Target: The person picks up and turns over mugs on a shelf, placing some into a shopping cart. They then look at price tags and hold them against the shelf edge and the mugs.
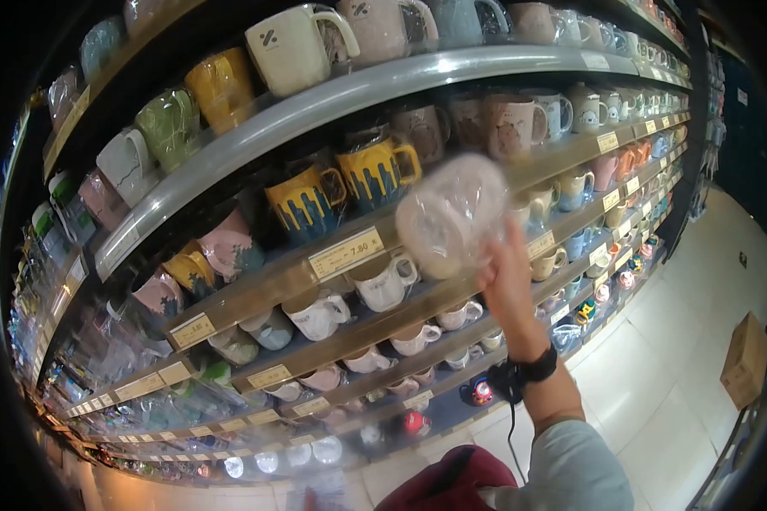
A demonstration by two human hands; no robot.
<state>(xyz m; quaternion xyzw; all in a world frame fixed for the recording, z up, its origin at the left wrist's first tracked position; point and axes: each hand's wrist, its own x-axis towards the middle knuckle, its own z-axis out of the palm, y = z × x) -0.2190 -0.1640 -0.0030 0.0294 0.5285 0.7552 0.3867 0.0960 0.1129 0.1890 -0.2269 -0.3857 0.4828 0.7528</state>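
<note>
My right hand (504,266) is closed on a pale pink mug (453,213) in clear plastic wrap. Motion blurs the mug, which is in front of the shelf edge, right of two yellow-and-blue drip-pattern mugs (378,176). A dark band with a cord circles my right wrist. Behind the held mug, several wrapped mugs (515,126) line the shelf. At the bottom edge, a small reddish, blurred shape (310,499) beside clear plastic may be part of my left hand; its fingers cannot be made out.
Long curved shelves hold several rows of mugs, with price labels (348,254) along their edges. White mugs (385,285) stand one level below. A cardboard box (745,362) sits on the tiled floor (648,375) at right. Maroon fabric (441,482) shows at the bottom.
</note>
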